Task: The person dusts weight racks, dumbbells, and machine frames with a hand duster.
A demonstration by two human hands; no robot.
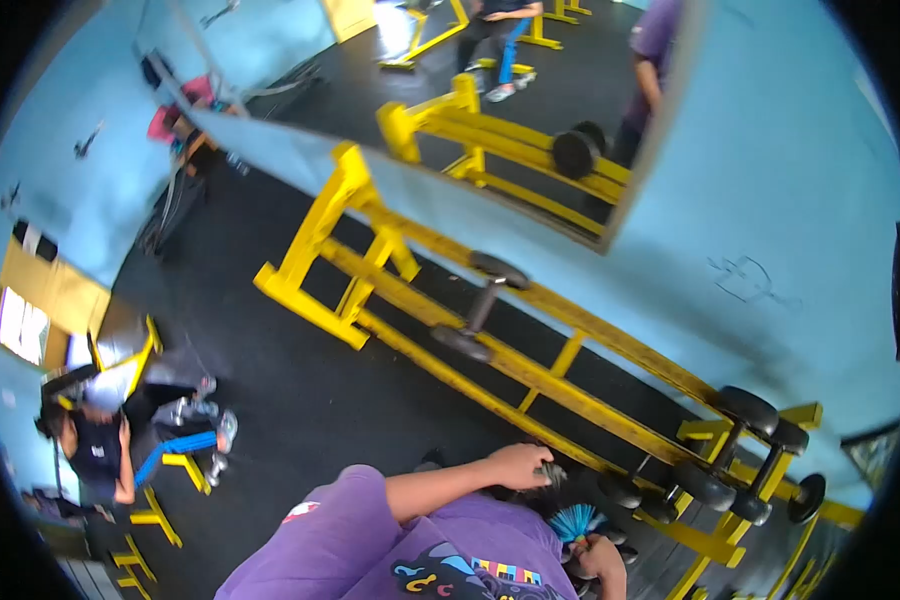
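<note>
The fingers (538,462) of the left hand (518,465) were curled shut around a small grey object (552,473), too blurred to identify, right at the lower rail of the long yellow steel dumbbell rack (530,375). The right hand (602,556) sat close to the purple printed T-shirt (390,545) at the picture's bottom edge. Its fingers seemed to be closed on the handle of a brush with fanned blue bristles (575,520), though the grip itself was mostly cut off. The bristles lay just beside the nearest black round-headed dumbbells (625,490), between the two hands. The work looked like brushing down the weights, and it seemed to be in the middle rather than near its end. Both hands were busy at the crowded cluster of black dumbbells (740,450) near one end of the rack. A lone black dumbbell (480,305) rested well apart farther up the rails, beyond where the hands were. No dust or shine showed clearly enough to say which weights had been done, so what was finished could not be read. That single dumbbell and the long bare stretch of rail were, at a guess, what remained. A wall mirror (490,60) above the rack reflected the black rubber floor (270,390). Another person (95,445) in dark clothes sat on yellow equipment well off to the side.
</note>
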